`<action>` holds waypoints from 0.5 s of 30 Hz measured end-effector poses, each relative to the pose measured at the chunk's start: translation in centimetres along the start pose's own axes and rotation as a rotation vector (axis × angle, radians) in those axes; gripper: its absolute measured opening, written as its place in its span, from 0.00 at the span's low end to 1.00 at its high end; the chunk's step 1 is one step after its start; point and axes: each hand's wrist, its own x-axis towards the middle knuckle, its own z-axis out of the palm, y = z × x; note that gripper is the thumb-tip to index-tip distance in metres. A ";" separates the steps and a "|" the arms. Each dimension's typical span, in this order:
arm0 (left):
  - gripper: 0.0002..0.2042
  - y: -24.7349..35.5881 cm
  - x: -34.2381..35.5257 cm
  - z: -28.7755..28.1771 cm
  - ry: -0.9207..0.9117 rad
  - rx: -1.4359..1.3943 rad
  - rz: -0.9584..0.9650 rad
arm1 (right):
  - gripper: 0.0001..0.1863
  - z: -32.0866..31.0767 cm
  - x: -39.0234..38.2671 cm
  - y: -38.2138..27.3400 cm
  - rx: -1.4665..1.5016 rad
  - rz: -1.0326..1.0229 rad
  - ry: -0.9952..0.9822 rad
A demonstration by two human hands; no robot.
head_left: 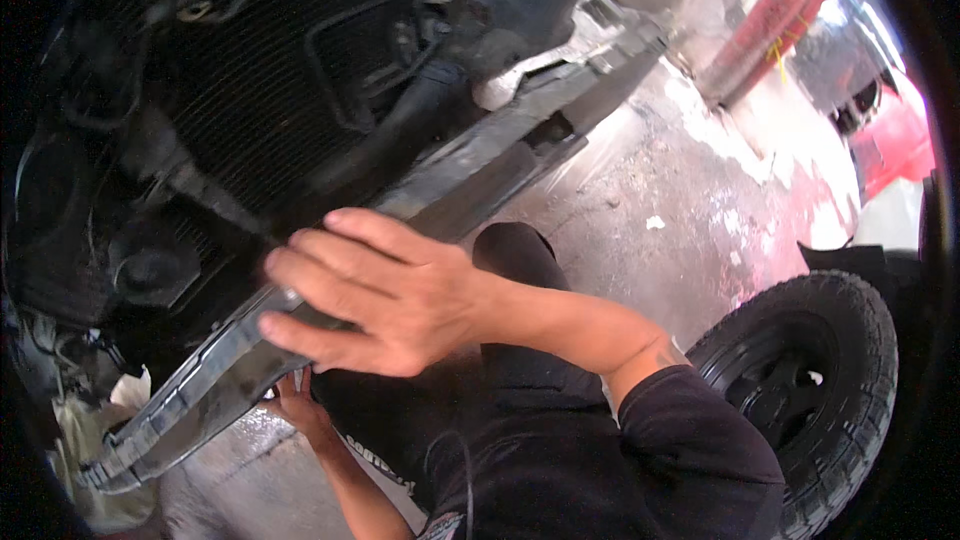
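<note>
A long dark bumper piece runs slantwise across the front of a vehicle, from lower left to upper right. My right hand lies over its upper edge, palm down, fingers stretched out and apart. Below that edge, my left hand reaches up to the underside, its fingers closed at the lower edge and partly hidden by the piece. Behind the piece sits a finned radiator, with dark brackets and hoses around it.
A large black wheel with a knobbly tyre stands at the lower right. Toward the upper right are a red post and a red object. A stained concrete floor spreads below. Light-coloured cloth lies by the bumper's left end.
</note>
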 end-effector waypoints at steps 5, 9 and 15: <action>0.45 2.2 -0.7 0.8 0.023 0.012 -0.060 | 0.17 1.1 -0.6 0.7 0.149 0.016 0.201; 0.39 1.1 0.6 -3.0 -0.059 0.320 0.001 | 0.18 1.9 -0.8 -0.7 0.198 0.020 0.256; 0.25 11.6 -9.6 3.6 0.119 0.691 0.944 | 0.17 1.1 -2.5 0.0 0.364 0.043 0.348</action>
